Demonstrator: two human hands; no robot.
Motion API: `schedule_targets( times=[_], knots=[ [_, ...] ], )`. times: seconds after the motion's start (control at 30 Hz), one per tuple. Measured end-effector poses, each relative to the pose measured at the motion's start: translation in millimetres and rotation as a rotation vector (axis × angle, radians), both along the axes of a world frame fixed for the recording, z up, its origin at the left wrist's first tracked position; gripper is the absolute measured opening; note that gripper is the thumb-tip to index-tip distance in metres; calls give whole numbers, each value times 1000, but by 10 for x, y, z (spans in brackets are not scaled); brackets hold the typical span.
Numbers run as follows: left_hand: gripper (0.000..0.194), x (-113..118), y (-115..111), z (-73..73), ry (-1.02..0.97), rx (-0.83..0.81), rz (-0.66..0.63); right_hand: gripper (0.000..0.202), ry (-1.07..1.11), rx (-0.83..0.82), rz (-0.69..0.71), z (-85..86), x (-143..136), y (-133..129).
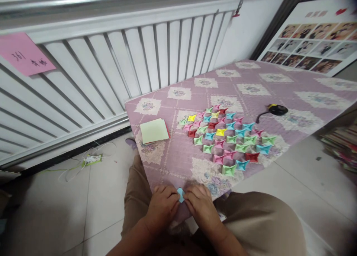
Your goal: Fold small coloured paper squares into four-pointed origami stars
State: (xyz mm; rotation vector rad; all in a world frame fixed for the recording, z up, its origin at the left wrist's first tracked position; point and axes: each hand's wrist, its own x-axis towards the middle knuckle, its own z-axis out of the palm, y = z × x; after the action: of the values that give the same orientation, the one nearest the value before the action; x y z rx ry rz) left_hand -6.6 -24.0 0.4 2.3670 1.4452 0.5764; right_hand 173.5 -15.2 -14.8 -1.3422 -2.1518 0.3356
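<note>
Head view. We are looking down on two bare hands meeting at the near end of a lilac flowered tablecloth (178,157), where a small blue folded-paper piece (180,195) is lying directly between them. The left hand (164,204) is touching its left side and the right hand (201,203) its right; neither is standing nearer, and we are judging this even, opposed hold to be the relation on which any handling is depending. Both hands are curling with fingers bunched and nearly closed, their tips pinching the paper; how the grip is arranged underneath we cannot tell. The visible part is pointing away from the wearer, its tapered tip facing up the cloth, and its long axis appears to be running fore and aft, across the line joining the hands. Since fingertips are covering both flanks, we cannot tell its full outline. Beyond, rows of sharp-cornered folded-paper shapes (221,132) are sitting ahead and to the right; a stack of paper sheets (154,132) is resting ahead and to the left.
</note>
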Motion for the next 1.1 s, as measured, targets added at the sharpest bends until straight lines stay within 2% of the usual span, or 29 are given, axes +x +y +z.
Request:
schedule_targets(
  times=[0.17,0.33,0.5,0.7,1.1],
  knots=[
    [15,-28,17,3,-75,-51,58,12,-8,-42,18,71,17,4],
    [15,-3,53,36,-16,-128,109,12,-39,-108,27,155,17,24],
    [17,37,124,135,70,-255,162,14,-60,-206,-33,184,-21,47],
    [18,55,252,262,135,-391,155,16,-104,-220,-148,188,-83,42],
    [18,73,366,352,237,-511,152,18,-195,-305,-254,295,-148,82]
  ],
)
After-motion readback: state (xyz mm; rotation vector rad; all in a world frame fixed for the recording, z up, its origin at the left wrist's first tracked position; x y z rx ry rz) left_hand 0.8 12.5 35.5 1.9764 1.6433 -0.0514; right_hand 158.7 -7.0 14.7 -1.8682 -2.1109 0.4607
